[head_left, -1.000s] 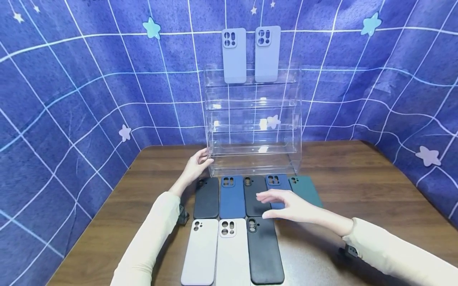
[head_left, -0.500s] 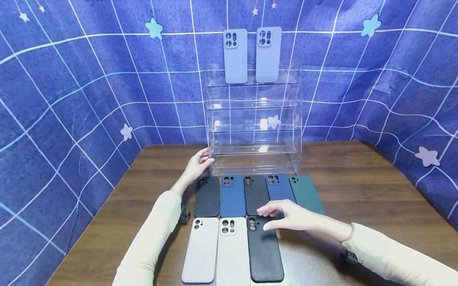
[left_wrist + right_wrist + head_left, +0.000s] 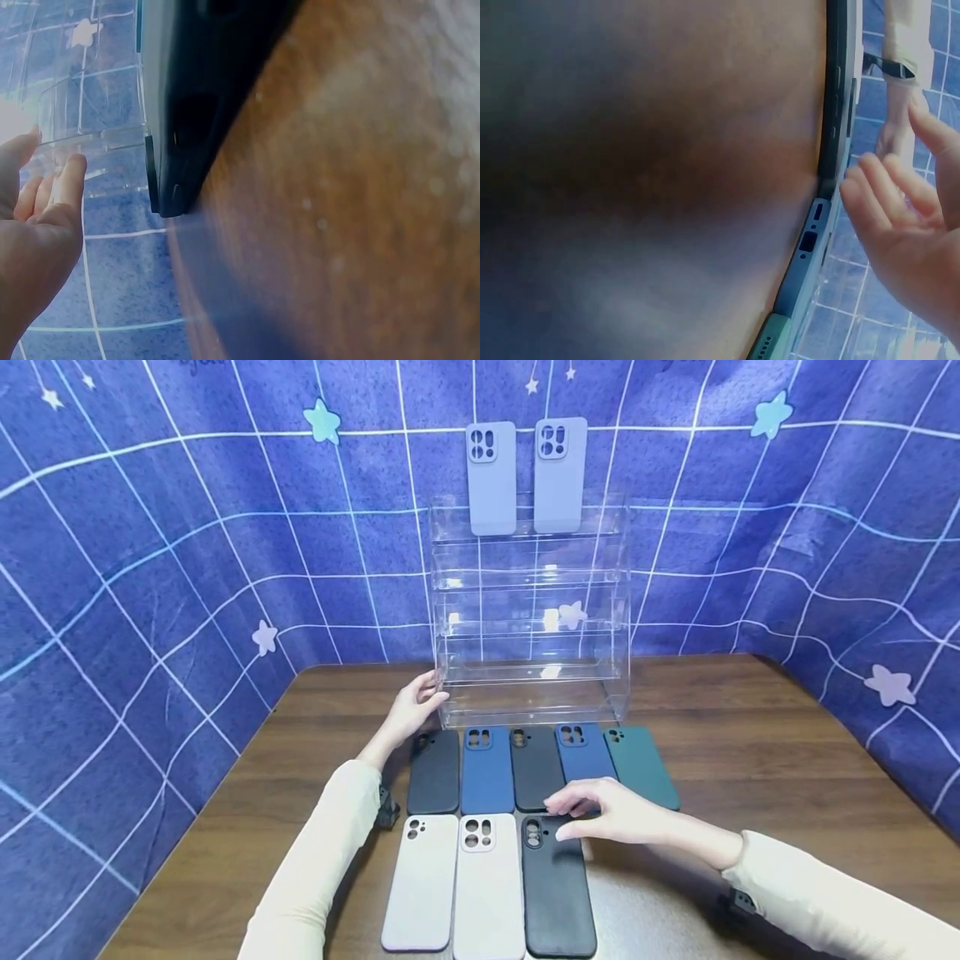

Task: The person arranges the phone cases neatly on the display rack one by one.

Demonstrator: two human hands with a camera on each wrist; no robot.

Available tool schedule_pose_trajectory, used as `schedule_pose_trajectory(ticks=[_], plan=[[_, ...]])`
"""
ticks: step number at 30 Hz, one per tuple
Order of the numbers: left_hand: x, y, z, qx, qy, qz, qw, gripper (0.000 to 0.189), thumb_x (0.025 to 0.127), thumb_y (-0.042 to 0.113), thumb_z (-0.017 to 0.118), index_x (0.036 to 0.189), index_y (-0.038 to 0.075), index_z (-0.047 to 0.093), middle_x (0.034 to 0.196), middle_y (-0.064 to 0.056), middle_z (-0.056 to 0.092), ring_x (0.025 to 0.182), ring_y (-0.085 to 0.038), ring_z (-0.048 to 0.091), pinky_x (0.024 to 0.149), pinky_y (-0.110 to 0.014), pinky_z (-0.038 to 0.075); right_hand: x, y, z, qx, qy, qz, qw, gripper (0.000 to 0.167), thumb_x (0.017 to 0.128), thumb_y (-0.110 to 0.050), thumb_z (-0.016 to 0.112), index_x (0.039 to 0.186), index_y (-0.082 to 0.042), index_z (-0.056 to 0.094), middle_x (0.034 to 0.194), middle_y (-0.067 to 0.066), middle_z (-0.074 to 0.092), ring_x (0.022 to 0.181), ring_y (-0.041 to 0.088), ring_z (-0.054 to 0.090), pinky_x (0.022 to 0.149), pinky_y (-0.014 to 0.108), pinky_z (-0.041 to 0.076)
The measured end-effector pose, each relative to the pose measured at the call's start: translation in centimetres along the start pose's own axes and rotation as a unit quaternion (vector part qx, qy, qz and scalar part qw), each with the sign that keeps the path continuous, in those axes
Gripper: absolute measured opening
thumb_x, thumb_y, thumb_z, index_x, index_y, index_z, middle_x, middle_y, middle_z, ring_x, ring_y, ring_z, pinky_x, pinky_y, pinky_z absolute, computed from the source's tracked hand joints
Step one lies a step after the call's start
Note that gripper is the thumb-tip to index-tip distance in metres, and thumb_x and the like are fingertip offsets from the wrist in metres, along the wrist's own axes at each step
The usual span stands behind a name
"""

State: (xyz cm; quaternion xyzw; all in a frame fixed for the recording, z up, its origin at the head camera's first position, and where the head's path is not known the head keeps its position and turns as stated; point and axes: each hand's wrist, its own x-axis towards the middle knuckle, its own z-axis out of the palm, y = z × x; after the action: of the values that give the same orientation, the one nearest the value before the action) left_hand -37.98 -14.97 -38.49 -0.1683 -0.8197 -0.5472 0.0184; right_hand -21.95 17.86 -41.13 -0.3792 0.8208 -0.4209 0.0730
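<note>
Near the bottom left edge of a clear acrylic display rack (image 3: pixel 532 697), my left hand (image 3: pixel 405 714) grips its side, thumb in front and fingers behind. The left wrist view shows the thumb and fingers (image 3: pixel 73 180) about the clear edge. My right hand (image 3: pixel 611 810) is over the top of a black phone case (image 3: pixel 558 902) in the front row. Its fingertips are right at the case's top edge, the thumb over the camera end. In the right wrist view, the loosely bent fingers (image 3: pixel 870 199) are close beside the row of cases.
Beside it lie two pale cases (image 3: pixel 420 885), (image 3: pixel 487 893). Behind them is a row of black (image 3: pixel 435 772), blue (image 3: pixel 487 772) and green (image 3: pixel 645 768) cases, right before the rack. Two lilac cases (image 3: pixel 491 485), (image 3: pixel 558 485) stand in the rack's top tier.
My right hand has come down and toward the front, from over the back row to the front black case. That case has shifted slightly right. The left hand stays at the rack.
</note>
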Motion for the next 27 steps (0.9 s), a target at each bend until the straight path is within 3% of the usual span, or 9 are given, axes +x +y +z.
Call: schedule_pose_trajectory(ticks=[4,10,14,17,24,27], plan=[[0.2,-0.6,0.0,0.006,-0.002,0.002,1.0,0.058,0.092,0.011,0.059,0.14,-0.008,0.032,0.135,-0.031,0.044,0.125,-0.041,0.046,0.107,-0.046,0.037,-0.4,0.0,0.0,-0.017,0.028,0.03,0.999,0.04,0.082,-0.029,0.072,0.111,-0.003,0.065,0.104,0.009,0.069,0.093,0.022,0.066,0.081,0.032,0.056],[1.6,-3.2,0.1,0.008,0.008,0.001,0.9999,0.062,0.092,0.02,0.061,0.143,-0.001,0.033,0.137,-0.026,0.045,0.127,-0.036,0.046,0.108,-0.043,0.037,-1.1,-0.3,0.2,-0.009,0.026,0.067,0.9974,0.043,0.078,-0.03,0.075,0.109,-0.002,0.065,0.101,0.01,0.069,0.09,0.021,0.065,0.078,0.03,0.056],[1.8,-3.6,0.1,0.008,0.011,-0.002,0.9999,0.061,0.091,0.02,0.062,0.143,0.0,0.034,0.137,-0.024,0.045,0.127,-0.035,0.047,0.108,-0.042,0.037,-1.5,-0.5,0.5,-0.012,0.028,0.072,0.9969,0.045,0.077,-0.03,0.076,0.109,-0.001,0.065,0.1,0.01,0.068,0.088,0.019,0.064,0.077,0.029,0.056],[1.6,-3.3,0.1,-0.002,0.008,-0.006,0.9999,0.061,0.092,0.017,0.061,0.143,-0.001,0.033,0.138,-0.026,0.044,0.127,-0.036,0.046,0.109,-0.043,0.036,-1.6,-0.6,0.8,-0.021,0.038,0.074,0.9963,0.045,0.076,-0.03,0.077,0.109,0.0,0.065,0.099,0.01,0.068,0.086,0.018,0.064,0.075,0.028,0.056],[0.1,-0.1,0.1,0.012,0.0,0.007,0.9999,0.058,0.092,0.01,0.058,0.14,-0.009,0.032,0.136,-0.031,0.043,0.125,-0.041,0.046,0.106,-0.047,0.037,-2.1,-1.3,1.2,-0.055,0.057,0.079,0.9937,0.048,0.074,-0.031,0.079,0.108,-0.001,0.066,0.097,0.007,0.064,0.083,0.015,0.061,0.071,0.025,0.056],[0.0,0.2,0.1,0.012,-0.003,0.007,0.9999,0.058,0.093,0.01,0.058,0.141,-0.008,0.031,0.136,-0.032,0.042,0.125,-0.041,0.045,0.107,-0.047,0.037,-2.3,-1.5,1.2,-0.059,0.056,0.086,0.9929,0.05,0.073,-0.032,0.08,0.11,-0.001,0.066,0.096,0.005,0.059,0.081,0.012,0.057,0.07,0.023,0.054]])
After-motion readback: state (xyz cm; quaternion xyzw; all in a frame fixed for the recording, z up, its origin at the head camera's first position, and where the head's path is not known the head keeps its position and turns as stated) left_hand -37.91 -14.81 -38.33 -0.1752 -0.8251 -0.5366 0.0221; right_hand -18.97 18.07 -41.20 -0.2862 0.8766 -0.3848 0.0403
